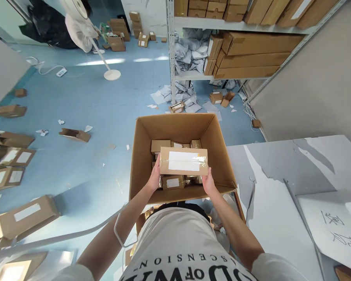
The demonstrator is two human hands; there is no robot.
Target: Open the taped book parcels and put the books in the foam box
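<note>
Between my two hands I hold a brown cardboard box with a white label and clear tape across its top. My left hand grips its left end, and my right hand grips the lower right corner. Beneath it stands a large open carton, with several smaller taped boxes lying inside. The held box hides part of those in the middle. Some fingers are out of sight behind the held box.
To the right is a grey-white table with torn covering. Ahead stands a metal shelf with long boxes and grey bags. Boxes and paper scraps lie on the blue floor at left. A white pole fan stands farther back, beside another person.
</note>
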